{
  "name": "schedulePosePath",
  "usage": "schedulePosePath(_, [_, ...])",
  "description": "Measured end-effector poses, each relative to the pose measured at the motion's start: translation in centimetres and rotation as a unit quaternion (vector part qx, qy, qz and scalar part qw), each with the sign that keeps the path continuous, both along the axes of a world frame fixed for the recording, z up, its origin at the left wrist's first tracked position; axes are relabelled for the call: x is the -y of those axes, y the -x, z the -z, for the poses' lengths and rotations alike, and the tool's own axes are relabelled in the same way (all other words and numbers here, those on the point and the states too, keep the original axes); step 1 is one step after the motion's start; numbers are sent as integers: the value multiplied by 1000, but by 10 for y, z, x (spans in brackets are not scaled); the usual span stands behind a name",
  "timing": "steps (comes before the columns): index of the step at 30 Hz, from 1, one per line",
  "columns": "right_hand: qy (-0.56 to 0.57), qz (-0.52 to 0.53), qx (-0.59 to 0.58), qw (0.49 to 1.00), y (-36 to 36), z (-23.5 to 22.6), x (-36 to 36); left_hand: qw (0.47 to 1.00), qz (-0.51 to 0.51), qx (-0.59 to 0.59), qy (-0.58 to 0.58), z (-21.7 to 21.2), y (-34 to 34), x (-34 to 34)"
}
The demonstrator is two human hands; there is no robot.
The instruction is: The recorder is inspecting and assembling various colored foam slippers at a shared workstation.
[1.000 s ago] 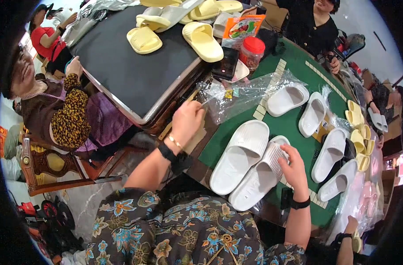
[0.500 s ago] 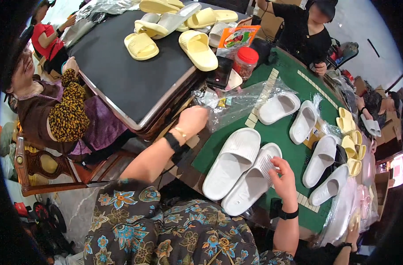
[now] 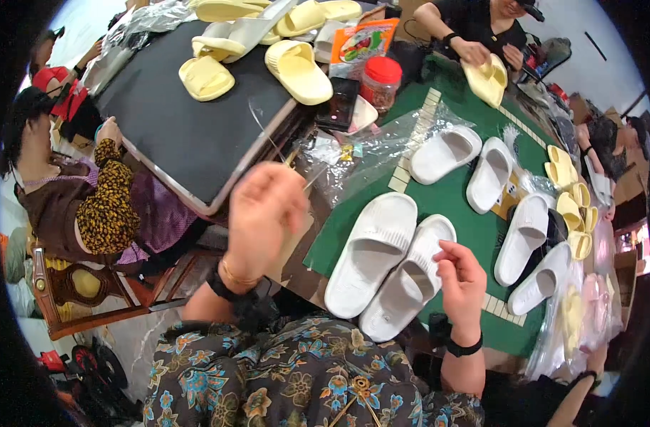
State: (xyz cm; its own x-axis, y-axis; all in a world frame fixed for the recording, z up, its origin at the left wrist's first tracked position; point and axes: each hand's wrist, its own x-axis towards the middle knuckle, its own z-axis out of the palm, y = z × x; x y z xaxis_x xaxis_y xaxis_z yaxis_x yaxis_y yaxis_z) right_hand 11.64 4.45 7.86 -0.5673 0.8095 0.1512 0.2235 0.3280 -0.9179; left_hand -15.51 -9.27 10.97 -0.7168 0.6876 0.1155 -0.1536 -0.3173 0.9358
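Two white slippers lie side by side in front of me, the left slipper (image 3: 368,260) and the right slipper (image 3: 403,292). My right hand (image 3: 462,288) is at the outer edge of the right slipper, its fingers loosely bent and apart, holding nothing. Raised left of the slippers, my left hand (image 3: 264,220) is smeared by motion. Its fingers look pinched together on a thin clear strand (image 3: 268,135) that sticks up over the dark table. Beyond the slippers, a clear plastic bag (image 3: 368,160) lies crumpled with small packets.
More white slippers (image 3: 446,153) and small yellow slippers (image 3: 573,213) lie on the green mat (image 3: 339,238). Yellow slippers (image 3: 300,71), a red-lidded jar (image 3: 380,82) and a phone (image 3: 337,103) are at the back. Across the table, a person holds a yellow slipper (image 3: 487,80); another sits at left.
My left hand has come up and back from beside the plastic bag, with a clear strand now showing. My right hand's fingers bend more. The person across now holds a yellow slipper.
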Motion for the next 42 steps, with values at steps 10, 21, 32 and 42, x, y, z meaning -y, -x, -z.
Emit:
schedulePosePath(10, [151,-101,-38,983,5,15,40,898,296,-313,92,72,-112,-9])
schedulePosePath(21, [-201,-188,168,946,-13,7,40,920,353,16,168,37,-83,-16])
schedulePosePath(32, [-347,-96,165,918,-33,5,65,895,341,-48,283,37,-54,1])
schedulePosePath(42, [-233,-200,301,903,-49,40,92,721,525,-212,399,85,-67,27])
